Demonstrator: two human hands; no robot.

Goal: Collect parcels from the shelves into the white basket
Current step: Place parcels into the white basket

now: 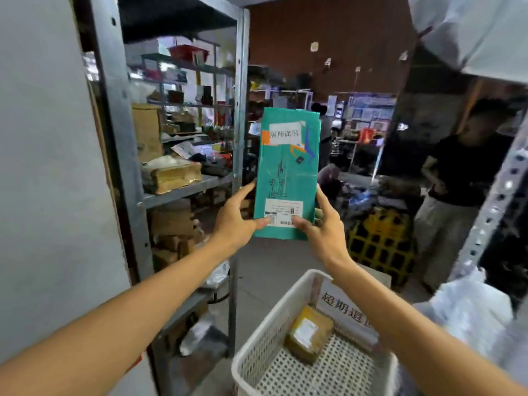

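I hold a tall teal parcel (287, 170) upright in front of me with both hands. My left hand (234, 217) grips its lower left edge, thumb on the front near the white shipping label. Gripping the lower right edge is my right hand (323, 225), its thumb also on the label. Below, at the bottom right, stands the white perforated basket (267, 342). Inside it lies a small brown taped parcel (308, 332) and a white sign with printed characters (347, 308) leans at its far side.
A grey metal shelf rack (183, 190) on the left carries brown boxes and wrapped parcels on several levels. Another perforated rack upright (491, 212) stands at the right with white bags below. A person in a black shirt (463, 178) stands beyond a yellow-black crate (381, 238).
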